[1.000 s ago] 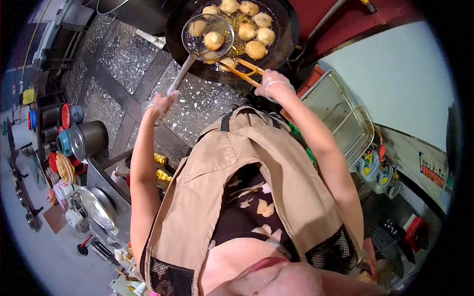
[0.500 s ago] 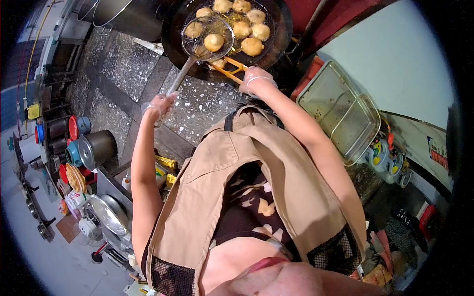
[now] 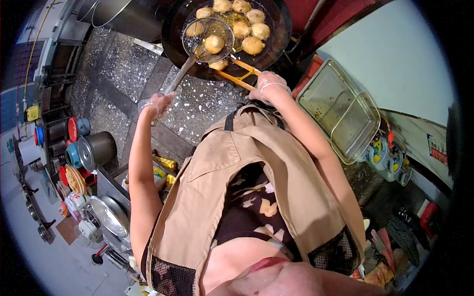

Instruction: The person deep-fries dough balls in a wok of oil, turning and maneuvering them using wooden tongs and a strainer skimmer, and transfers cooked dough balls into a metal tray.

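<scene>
My left hand (image 3: 159, 103), in a clear plastic glove, is wrapped round the long handle of a wire skimmer (image 3: 182, 71). Its round mesh is over a dark wok (image 3: 170, 42) of oil, with one golden fried dough ball (image 3: 214, 44) on it. In my gloved right hand (image 3: 269, 87) is a pair of wooden tongs (image 3: 235, 81), their tips apart near the wok's closest edge with nothing between them. Several more fried balls (image 3: 253, 46) float in the oil. Another ball (image 3: 218, 64) lies just below the skimmer, close to the tongs' tips.
To the right stands a glass-like rectangular tray (image 3: 316, 91) with a wire rack, beside a pale board (image 3: 390, 54). A large metal pot (image 3: 123, 22) is at the upper left. Pots (image 3: 101, 148), bowls and lids crowd the left side over a speckled floor (image 3: 118, 69).
My right hand has shifted right and slightly toward me, drawing the tongs away from the skimmer. The skimmer and its ball have barely moved.
</scene>
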Available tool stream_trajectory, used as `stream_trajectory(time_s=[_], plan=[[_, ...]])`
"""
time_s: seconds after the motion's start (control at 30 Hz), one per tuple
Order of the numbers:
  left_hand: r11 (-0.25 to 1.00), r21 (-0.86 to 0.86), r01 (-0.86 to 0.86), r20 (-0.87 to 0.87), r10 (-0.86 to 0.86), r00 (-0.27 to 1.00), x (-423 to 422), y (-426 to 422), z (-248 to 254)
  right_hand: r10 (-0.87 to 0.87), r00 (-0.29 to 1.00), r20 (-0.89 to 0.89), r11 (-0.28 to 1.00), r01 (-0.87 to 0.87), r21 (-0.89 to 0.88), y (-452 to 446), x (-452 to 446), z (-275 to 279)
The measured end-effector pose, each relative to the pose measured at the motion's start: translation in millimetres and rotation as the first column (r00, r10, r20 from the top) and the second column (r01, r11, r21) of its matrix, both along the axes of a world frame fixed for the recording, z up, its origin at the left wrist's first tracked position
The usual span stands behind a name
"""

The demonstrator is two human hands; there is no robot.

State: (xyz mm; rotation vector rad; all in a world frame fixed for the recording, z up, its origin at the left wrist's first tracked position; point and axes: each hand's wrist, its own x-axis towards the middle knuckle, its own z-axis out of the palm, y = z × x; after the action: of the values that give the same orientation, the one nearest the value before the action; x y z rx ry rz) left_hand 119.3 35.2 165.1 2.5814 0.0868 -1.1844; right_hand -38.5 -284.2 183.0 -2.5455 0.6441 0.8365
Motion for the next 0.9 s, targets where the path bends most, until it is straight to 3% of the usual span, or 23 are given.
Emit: stream_trajectory(time_s=[0.07, 0.33, 0.9], plan=[[1.000, -0.006, 0.006, -0.011, -0.006, 1.000, -1.3, -1.0, 2.2, 0.026, 0.997, -0.071, 0.999, -0.023, 0.034, -0.4, 2.6, 6.4], [1.000, 0.001, -0.007, -0.042, 0.008, 0.999, 2.8, 15.3, -3.6, 0.005, 0.996, -0.090, 0.999, 0.000, 0.051, 10.5, 19.0, -8.7], [0.993, 0.026, 0.112, -0.005, -0.112, 0.994, 13.1, 29.0, -5.4, -0.077, 0.997, -0.007, 0.993, 0.077, 0.085, -15.3, -23.7, 6.1]])
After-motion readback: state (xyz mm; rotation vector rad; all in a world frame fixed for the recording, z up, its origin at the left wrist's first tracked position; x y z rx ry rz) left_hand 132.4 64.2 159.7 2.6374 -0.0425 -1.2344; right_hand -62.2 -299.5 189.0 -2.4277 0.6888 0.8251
